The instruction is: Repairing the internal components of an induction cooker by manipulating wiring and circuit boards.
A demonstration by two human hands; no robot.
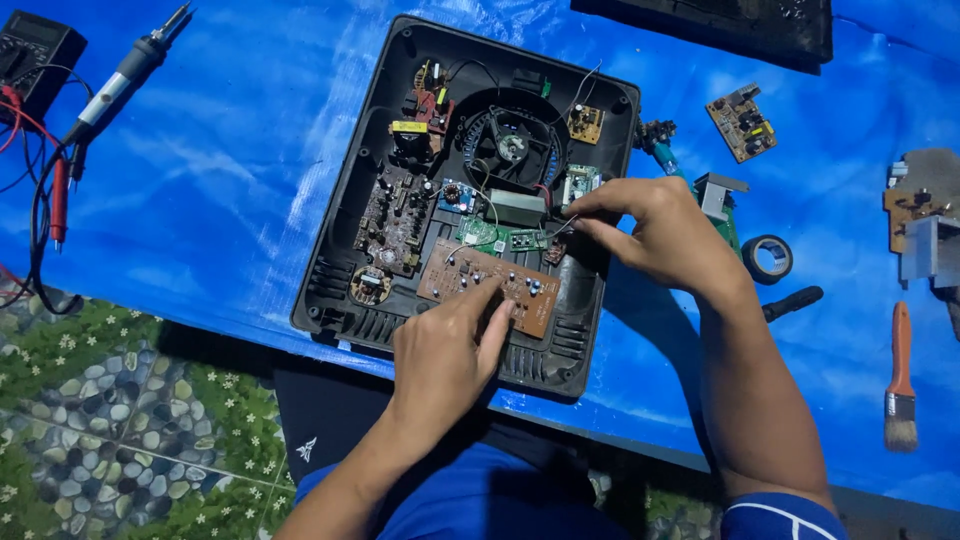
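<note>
The brown circuit board (490, 286) lies tilted across the near end of the open black appliance casing (345, 240), lifted clear of the other boards so its wiring can be reached. The left hand (445, 355) presses fingertips flat on its near edge, steadying it; that grip is open, holding nothing. Just beyond it, the right hand (655, 232) pinches a thin wire (562, 226) between closed fingertips. A tape roll (768, 258) and a paintbrush (900, 380) lie well right on the blue counter (220, 180).

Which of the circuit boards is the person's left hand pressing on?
The long brown board at the near edge of the open black casing. The left hand has fingers on it; the small green boards lie beyond it, near the right hand.
</note>
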